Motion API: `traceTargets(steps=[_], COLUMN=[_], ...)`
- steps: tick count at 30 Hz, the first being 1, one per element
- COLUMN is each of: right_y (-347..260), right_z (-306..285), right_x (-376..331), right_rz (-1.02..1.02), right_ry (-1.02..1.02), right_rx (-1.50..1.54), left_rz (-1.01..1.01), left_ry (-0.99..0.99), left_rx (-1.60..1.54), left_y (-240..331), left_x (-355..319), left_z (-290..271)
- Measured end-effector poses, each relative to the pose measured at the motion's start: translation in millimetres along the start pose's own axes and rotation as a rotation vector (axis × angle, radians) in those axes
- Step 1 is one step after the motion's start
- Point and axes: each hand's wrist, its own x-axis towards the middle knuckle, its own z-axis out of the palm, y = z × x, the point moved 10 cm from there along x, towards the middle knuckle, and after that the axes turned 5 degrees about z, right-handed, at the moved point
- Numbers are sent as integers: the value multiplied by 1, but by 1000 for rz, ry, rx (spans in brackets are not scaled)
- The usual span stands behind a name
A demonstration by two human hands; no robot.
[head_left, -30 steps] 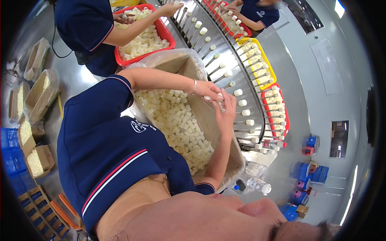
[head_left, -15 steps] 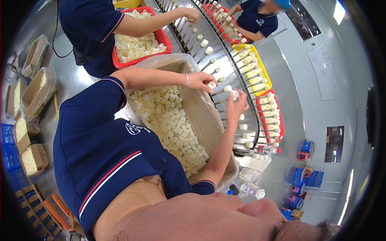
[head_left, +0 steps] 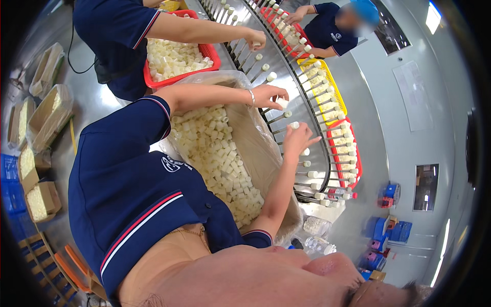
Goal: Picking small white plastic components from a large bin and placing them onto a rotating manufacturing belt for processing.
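L hand [head_left: 268, 96] & R hand [head_left: 298, 139] apart now vs together 1 s ago. Lined bin [head_left: 251, 140] sits by rods [head_left: 276, 118], prob for short reach; L fingers half-curled, pinching white tube [head_left: 282, 103]; R splayed at 2nd tube [head_left: 294, 125] by rod tip, grip unclear.

Factory wkshp: pegged conveyor [head_left: 282, 55], uniformed wkrs [head_left: 331, 26]

Across the chest of the navy shirt [head_left: 130, 161] closest to me sits a round white emblem [head_left: 171, 164] with small lettering beside it; the co-worker opposite wears a similar emblem [head_left: 335, 36]; I can't make out any wording on the wall sheet [head_left: 412, 96]
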Motion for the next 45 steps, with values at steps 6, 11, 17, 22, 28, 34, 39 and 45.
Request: traceTargets(steps=[6,11,17,22,28,34,39,45], right_y=[-49,-51,-14,-8,-2,-5,-27,-1], right_z=[-10,98,181,206,211,175,59,9], right_x=[-137,-242,-311,-320,-321,-260,-165,-91], right_rz=[-470,-430,-189,-85,-49,415,308,328], right_ry=[259,-327,-661,-856,-854,-930,-746,-456], right_rx=[229,292,80,255,236,1118,1603,1781], left_rz=[250,346,435,862,1015,316,140,135], left_ry=[-121,-375,-769,-135,-626,-1051,-1156,-1186], left_rx=[531,623,883,618,375,699,698,751], left_y=[26,47,67,136,73,-87,-109,-101], left_x=[32,67,68,2,-196,-279,-283,-265], left_z=[41,122,196,162,187,180,194,198])
